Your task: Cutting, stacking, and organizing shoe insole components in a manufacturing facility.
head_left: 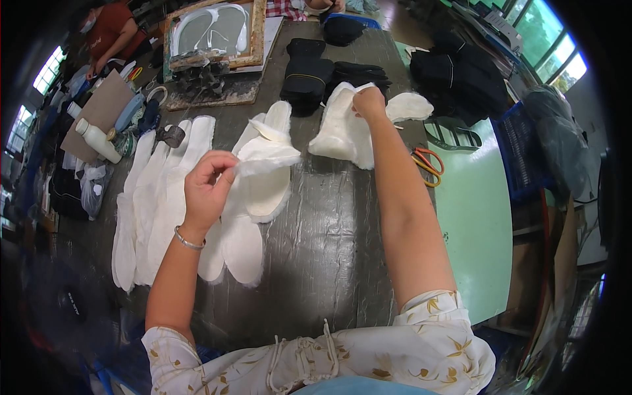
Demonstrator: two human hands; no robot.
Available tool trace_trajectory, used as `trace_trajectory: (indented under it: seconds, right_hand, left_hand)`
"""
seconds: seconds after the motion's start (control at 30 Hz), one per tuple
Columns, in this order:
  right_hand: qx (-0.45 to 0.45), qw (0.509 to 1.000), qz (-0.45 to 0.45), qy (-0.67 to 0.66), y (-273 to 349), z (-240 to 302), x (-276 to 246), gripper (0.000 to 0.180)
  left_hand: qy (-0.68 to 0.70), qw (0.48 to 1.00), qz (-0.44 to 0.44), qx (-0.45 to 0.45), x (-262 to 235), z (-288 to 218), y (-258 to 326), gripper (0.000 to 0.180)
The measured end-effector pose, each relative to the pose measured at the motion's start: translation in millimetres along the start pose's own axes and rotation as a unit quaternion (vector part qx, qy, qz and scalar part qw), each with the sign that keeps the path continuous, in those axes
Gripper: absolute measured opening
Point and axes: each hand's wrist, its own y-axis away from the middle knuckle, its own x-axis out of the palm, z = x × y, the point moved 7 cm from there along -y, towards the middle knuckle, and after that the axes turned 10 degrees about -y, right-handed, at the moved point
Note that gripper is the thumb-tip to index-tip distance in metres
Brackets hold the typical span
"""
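My left hand (209,187) pinches the edge of a white, fuzzy-edged fleece piece (268,157) between thumb and fingers. Under that piece lie white sole-shaped insoles (242,247), overlapping on the dark table. Farther away to the right, my right hand (370,104) is closed on the upper edge of another white fleece piece (339,135), which spreads below the fingers. Beside this hand a smaller white piece (411,105) sticks out to the right. More long white insoles (155,204) lie in a row to the left of my left hand.
Banded black stacks (308,76) stand beyond my hands, with more black bundles (461,72) at right. Orange-handled scissors (429,166) lie near my right forearm, by a green board (477,224). A framed panel (210,36), a white bottle (97,139) and a person (115,36) are at far left.
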Motion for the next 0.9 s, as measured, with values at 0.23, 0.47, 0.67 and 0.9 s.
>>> trace_trajectory:
  seconds: [0.23, 0.47, 0.67, 0.9]
  right_hand:
    - [-0.105, 0.987, 0.035, -0.115, 6, 13, 29, 0.019]
    - [-0.216, 0.975, -0.008, 0.059, 16, 3, 24, 0.026]
    - [-0.214, 0.975, 0.066, -0.005, 17, -14, 4, 0.046]
    - [0.009, 0.988, 0.135, -0.081, 59, 10, 30, 0.054]
  left_hand:
    - [0.121, 0.990, -0.051, -0.047, 7, 29, -57, 0.013]
    - [0.118, 0.992, -0.018, -0.038, 44, 25, -63, 0.011]
    - [0.113, 0.993, -0.011, -0.039, 61, 21, -69, 0.012]
    - [0.124, 0.990, -0.035, -0.063, 56, 27, -65, 0.010]
